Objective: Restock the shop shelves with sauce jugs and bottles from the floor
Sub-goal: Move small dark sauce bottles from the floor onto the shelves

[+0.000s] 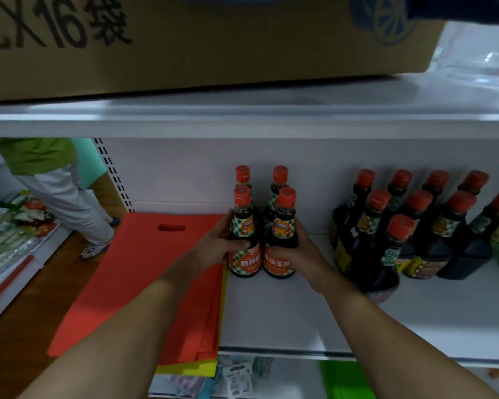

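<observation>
At the centre of the frame two small sauce bottles are stood upright on the white shelf (271, 312), side by side and close together. The left bottle (244, 226) is gripped by the left hand (213, 249), its fingers and thumb curled round the dark body between the two labels. The right bottle (283, 228) is clasped the same way by the right hand (297, 254). Just behind them two more red-capped bottles (280, 175) are set near the back panel. Towards the right of the frame — apart from this cluster — larger dark bottles (455, 240) are ranged in rows. Red bags (144, 269) are laid flat at the shelf's left end, and a cardboard box (185, 53) is seen along the top. A person (41, 156) in a green top is seen at upper left.
</observation>
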`<state>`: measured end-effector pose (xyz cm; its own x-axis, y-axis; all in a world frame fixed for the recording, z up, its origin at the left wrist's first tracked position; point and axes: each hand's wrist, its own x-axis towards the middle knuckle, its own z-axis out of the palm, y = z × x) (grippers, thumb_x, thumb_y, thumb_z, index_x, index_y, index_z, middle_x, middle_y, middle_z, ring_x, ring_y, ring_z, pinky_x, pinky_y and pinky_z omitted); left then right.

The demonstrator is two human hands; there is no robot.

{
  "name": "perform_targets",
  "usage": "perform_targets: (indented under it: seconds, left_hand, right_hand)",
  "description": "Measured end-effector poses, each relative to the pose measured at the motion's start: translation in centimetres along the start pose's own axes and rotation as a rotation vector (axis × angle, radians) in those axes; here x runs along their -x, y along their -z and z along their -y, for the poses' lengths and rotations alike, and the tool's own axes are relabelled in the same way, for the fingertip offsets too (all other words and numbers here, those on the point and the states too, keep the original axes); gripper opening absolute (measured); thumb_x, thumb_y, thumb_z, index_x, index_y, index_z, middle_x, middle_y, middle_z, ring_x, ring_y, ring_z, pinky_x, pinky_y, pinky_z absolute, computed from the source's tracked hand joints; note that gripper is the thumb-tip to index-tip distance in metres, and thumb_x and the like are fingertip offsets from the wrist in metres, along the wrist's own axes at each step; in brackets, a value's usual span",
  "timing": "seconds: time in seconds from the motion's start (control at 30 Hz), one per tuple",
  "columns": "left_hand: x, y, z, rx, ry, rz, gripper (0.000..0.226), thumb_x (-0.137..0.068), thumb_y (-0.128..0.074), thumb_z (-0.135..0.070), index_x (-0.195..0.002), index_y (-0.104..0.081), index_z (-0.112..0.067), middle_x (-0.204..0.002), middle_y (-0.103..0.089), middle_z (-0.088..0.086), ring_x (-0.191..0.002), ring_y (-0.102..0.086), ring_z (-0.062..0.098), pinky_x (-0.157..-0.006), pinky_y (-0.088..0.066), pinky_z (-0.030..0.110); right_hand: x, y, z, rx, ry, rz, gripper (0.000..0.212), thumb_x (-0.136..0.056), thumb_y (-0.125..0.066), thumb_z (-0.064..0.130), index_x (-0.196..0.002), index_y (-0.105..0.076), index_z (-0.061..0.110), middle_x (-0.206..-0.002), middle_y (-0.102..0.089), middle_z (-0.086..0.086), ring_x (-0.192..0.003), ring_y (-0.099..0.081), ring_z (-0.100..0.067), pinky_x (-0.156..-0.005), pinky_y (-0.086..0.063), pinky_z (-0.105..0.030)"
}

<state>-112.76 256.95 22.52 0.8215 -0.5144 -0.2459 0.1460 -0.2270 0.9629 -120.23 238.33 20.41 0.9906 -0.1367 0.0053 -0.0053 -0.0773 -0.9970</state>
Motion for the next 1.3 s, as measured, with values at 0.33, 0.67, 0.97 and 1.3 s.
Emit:
perform_targets:
  seconds: [0.33,0.67,0.97,1.3]
  left_hand:
    - [-0.4,-0.2,0.9,0.020,-0.035,-0.012,0.089,-0.081,-0.071,-0.005,-0.148,-0.025,-0.041,-0.134,-0.056,-0.006,-0.119,-0.056,0.016,-0.071,-0.054,0.029]
    - [-1.3,0.6,0.1,-0.098,0.006,0.062,0.099,-0.074,-0.077,-0.011,-0.146,-0.020,-0.049,-0.130,-0.053,-0.013,-0.114,-0.052,0.012,-0.095,-0.048,0.051]
    - [-2.0,1.6,0.5,0.073,0.067,0.102,0.098,-0.059,-0.072,-0.024,-0.145,-0.028,-0.046,-0.142,-0.049,-0.008,-0.124,-0.050,0.020,-0.090,-0.051,0.051]
    - [-3.4,-0.2,1.0,0.184,0.136,-0.067,0.051,-0.094,-0.039,-0.060,-0.135,-0.051,-0.033,-0.132,-0.060,-0.001,-0.110,-0.060,0.015,-0.072,-0.052,0.034]
  right_hand:
    - [0.1,0.5,-0.5,-0.016,0.012,-0.051,0.068,-0.076,-0.067,-0.012,-0.112,-0.052,0.043,-0.101,-0.069,0.024,-0.095,-0.065,0.006,-0.074,-0.051,-0.010]
    - [-0.6,1.4,-0.8,-0.039,0.004,-0.021,0.075,-0.075,-0.067,-0.014,-0.122,-0.046,0.040,-0.104,-0.067,0.021,-0.092,-0.065,0.008,-0.070,-0.050,-0.009]
    - [-0.5,1.4,-1.5,-0.095,0.002,-0.011,0.075,-0.071,-0.072,-0.007,-0.126,-0.048,0.037,-0.113,-0.068,0.013,-0.102,-0.065,-0.003,-0.084,-0.050,-0.025]
    - [-0.8,2.2,-1.2,-0.315,-0.033,-0.002,0.049,-0.089,-0.044,0.028,-0.138,-0.049,0.020,-0.134,-0.060,-0.004,-0.122,-0.057,-0.020,-0.100,-0.048,-0.038]
